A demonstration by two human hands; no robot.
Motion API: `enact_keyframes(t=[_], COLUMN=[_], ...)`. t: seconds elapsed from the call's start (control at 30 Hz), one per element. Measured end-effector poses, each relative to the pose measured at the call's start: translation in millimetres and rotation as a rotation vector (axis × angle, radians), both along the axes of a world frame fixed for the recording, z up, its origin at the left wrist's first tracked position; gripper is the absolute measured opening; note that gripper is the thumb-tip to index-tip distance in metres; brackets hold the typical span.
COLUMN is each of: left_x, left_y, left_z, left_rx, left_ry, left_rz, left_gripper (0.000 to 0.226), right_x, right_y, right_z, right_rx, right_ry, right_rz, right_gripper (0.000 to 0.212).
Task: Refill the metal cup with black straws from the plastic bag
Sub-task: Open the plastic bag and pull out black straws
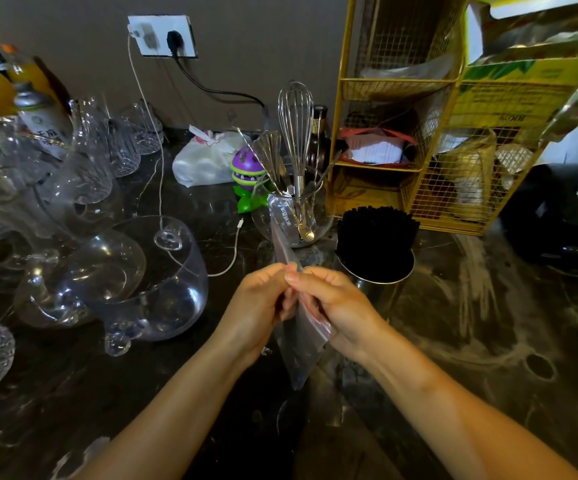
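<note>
A clear plastic bag [302, 344] with a red zip strip is held flat and upright between both hands at the centre. My left hand [258, 306] pinches its left side and my right hand [332, 303] grips its right edge. I see no straws inside the bag. Just behind my right hand stands the metal cup [372, 285], packed with a thick bundle of black straws [375, 233] that rise above its rim.
A glass bowl [292, 216] with a whisk and spoons stands behind the bag. Several glass vessels [131, 271] crowd the left of the dark marble counter [488, 323]. A yellow wire rack [419, 133] sits at the back right, and a white cable [232, 251] trails across the middle.
</note>
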State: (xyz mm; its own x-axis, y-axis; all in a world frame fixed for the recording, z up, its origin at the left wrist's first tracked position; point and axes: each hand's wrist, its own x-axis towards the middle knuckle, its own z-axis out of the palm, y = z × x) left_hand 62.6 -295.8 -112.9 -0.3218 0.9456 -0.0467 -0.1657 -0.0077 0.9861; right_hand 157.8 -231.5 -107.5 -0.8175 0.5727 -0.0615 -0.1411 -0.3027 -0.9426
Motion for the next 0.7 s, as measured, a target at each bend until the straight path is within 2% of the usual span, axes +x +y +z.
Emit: enact_keyframes(t=[0.3,0.6,0.7], left_x=[4,10,13], left_y=[-2,-2,0], left_z=[-2,0,-1], left_rx=[0.006,0.012,0.058], left_ry=[-0.007,0.020,-0.059], left_rz=[0.041,0.077,0.108], left_gripper=[0.030,0.036,0.037], right_x=[2,3,4], right_y=[-3,-3,-3], right_z=[-2,-7,-6], right_rx=[0.014,-0.054,-0.189], right_ry=[-0.014,0.008,0.103], right_rz=[-0.047,-0.031,-0.042], right_gripper=[0.049,0.031,0.030])
